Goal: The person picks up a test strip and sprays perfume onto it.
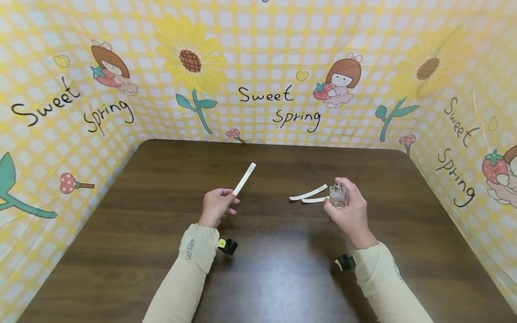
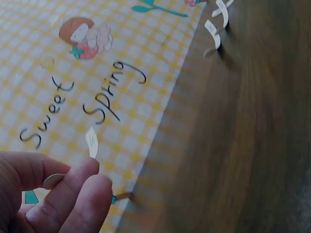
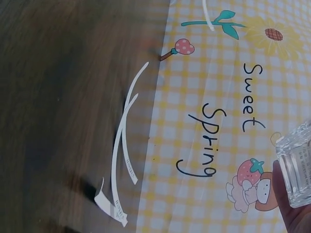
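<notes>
My left hand (image 1: 217, 207) pinches a white paper perfume test strip (image 1: 244, 178) with small print at its far end; the strip slants up and right. In the left wrist view, the strip (image 2: 92, 142) shows beyond the fingertips. My right hand (image 1: 353, 217) grips a small clear glass perfume bottle (image 1: 338, 197), index finger on its top and thumb low on its side. The bottle (image 3: 297, 167) is partly cut off in the right wrist view. Beside it, curved test strips (image 1: 308, 193) lie on the table; three (image 3: 114, 160) show in the right wrist view, two of them crossing.
The dark wooden table (image 1: 141, 206) ends at a yellow checked cloth (image 1: 266, 58), which stands around its back and sides. Black wrist cameras (image 1: 228, 246) are strapped at both sleeve cuffs.
</notes>
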The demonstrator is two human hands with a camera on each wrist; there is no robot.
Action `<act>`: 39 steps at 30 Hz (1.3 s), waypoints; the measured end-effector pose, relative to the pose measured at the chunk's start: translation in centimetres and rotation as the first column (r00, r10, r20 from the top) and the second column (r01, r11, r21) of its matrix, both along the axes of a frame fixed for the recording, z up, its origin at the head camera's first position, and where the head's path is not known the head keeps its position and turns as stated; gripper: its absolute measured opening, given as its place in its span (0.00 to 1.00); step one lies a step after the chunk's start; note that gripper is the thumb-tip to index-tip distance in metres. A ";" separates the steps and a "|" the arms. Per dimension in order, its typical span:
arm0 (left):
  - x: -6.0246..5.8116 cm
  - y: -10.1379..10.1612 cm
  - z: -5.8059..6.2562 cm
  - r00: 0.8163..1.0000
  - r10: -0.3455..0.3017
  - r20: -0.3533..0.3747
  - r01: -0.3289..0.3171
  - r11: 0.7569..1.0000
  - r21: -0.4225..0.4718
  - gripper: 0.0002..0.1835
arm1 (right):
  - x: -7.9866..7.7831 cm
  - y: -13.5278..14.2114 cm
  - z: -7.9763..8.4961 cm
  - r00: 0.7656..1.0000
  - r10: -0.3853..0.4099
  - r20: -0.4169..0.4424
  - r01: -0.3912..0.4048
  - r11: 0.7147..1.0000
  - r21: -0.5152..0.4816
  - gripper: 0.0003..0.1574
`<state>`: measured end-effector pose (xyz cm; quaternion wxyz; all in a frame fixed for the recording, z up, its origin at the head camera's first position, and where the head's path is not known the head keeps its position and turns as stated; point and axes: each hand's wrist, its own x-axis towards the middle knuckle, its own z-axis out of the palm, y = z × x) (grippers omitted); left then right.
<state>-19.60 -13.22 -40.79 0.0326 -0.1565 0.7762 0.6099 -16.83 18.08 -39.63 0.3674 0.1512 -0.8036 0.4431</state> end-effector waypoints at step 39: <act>-1.1 -0.4 -3.5 0.987 0.066 0.148 -0.040 0.984 -0.172 0.14 | 0.8 1.7 -0.9 1.000 -0.018 -0.015 0.018 1.000 0.004 0.34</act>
